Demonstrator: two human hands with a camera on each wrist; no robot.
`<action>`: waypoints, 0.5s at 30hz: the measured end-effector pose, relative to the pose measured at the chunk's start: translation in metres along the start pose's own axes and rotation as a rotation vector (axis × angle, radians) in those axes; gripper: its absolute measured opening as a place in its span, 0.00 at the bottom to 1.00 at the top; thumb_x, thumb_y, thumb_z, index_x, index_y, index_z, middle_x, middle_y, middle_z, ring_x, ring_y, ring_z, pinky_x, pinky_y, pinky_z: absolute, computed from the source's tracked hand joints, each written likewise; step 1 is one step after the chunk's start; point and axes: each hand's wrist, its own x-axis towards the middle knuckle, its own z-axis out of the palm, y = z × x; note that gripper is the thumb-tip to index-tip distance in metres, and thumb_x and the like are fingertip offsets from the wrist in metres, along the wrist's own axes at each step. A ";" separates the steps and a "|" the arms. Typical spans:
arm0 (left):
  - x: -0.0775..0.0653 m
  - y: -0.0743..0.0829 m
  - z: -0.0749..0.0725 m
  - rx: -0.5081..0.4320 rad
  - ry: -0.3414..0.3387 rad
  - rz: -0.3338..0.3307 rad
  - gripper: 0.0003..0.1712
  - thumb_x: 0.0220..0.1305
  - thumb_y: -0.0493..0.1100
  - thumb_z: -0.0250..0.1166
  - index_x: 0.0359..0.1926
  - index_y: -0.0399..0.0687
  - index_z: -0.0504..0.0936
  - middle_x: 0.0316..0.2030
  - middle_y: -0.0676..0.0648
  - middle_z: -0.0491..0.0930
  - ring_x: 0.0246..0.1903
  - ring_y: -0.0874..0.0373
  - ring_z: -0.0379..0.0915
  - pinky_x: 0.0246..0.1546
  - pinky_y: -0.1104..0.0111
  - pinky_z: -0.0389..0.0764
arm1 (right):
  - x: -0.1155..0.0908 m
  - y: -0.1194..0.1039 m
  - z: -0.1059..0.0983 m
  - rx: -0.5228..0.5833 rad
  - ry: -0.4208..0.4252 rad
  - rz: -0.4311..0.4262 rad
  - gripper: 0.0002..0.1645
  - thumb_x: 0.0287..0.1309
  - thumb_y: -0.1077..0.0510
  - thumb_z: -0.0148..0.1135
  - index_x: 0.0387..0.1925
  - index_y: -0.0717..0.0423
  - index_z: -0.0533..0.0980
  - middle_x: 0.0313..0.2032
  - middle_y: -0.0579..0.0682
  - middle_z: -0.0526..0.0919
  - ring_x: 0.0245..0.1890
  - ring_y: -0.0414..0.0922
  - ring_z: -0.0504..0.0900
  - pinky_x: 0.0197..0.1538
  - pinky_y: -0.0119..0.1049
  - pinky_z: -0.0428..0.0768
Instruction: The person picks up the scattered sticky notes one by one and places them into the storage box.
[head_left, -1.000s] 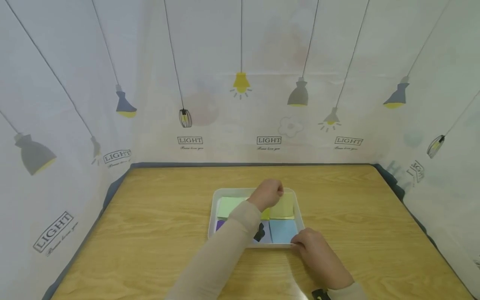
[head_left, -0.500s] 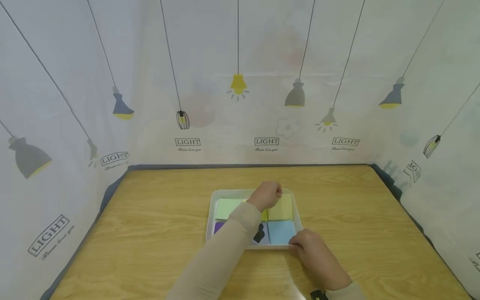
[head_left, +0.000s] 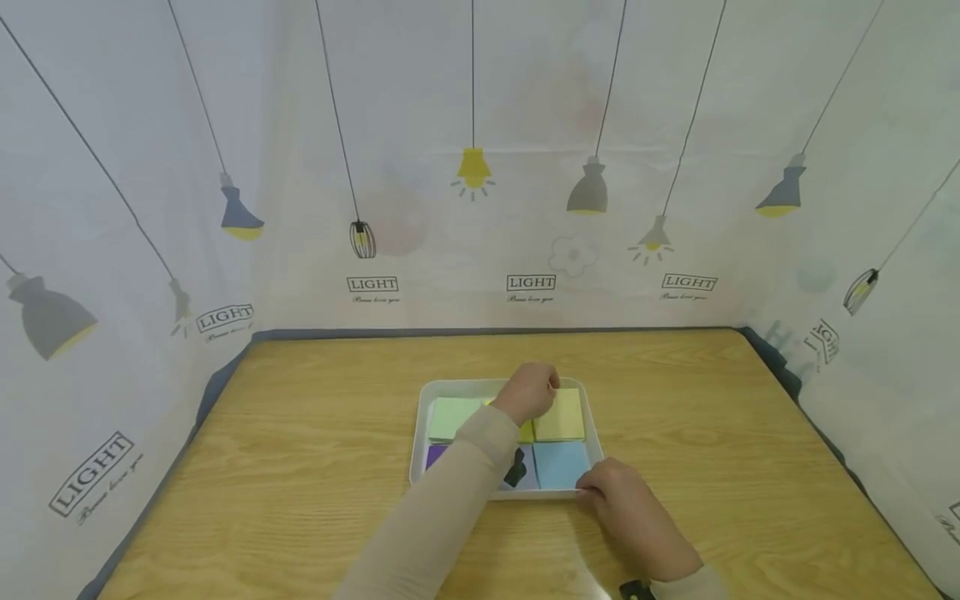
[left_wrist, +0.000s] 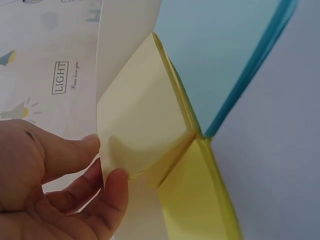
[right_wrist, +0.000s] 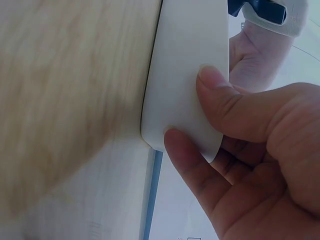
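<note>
A white tray on the table holds several square pads of coloured sticky notes. My left hand reaches over the tray's far side and pinches the outer edge of the pale yellow pad, thumb at its side and a fingertip at its corner. Beside this pad lie a brighter yellow pad and a light blue pad. A light green pad sits at the far left, with purple and lilac pads partly behind the left sleeve. My right hand grips the tray's near right corner.
The wooden table extends around the tray. White cloth walls printed with lamps stand behind and at both sides. The left sleeve crosses over the tray's near left part, with a black wrist device under it.
The pale yellow pad has straightened slightly and looks more evenly lit beside the left hand. Both hands keep nearly the same places; the head view has shifted a little.
</note>
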 end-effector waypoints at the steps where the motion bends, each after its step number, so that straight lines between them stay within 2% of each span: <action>1: 0.000 0.000 0.000 0.006 0.002 0.000 0.13 0.74 0.38 0.58 0.55 0.45 0.81 0.53 0.46 0.83 0.49 0.55 0.79 0.51 0.64 0.82 | 0.000 0.000 0.000 -0.001 0.003 0.003 0.03 0.56 0.63 0.71 0.28 0.53 0.86 0.30 0.41 0.83 0.36 0.37 0.79 0.42 0.36 0.82; 7: 0.000 0.002 0.001 0.045 0.015 0.009 0.12 0.74 0.39 0.58 0.54 0.46 0.82 0.53 0.47 0.83 0.48 0.57 0.78 0.51 0.65 0.82 | -0.002 0.003 0.000 0.007 0.012 -0.013 0.05 0.58 0.64 0.69 0.29 0.50 0.86 0.30 0.39 0.83 0.36 0.36 0.79 0.42 0.34 0.81; 15: 0.000 0.001 0.001 0.049 0.006 0.000 0.12 0.75 0.40 0.58 0.54 0.49 0.81 0.54 0.47 0.81 0.49 0.56 0.76 0.50 0.65 0.81 | -0.002 0.003 -0.002 0.006 0.015 -0.010 0.03 0.58 0.62 0.69 0.30 0.52 0.86 0.31 0.40 0.83 0.36 0.36 0.79 0.43 0.35 0.81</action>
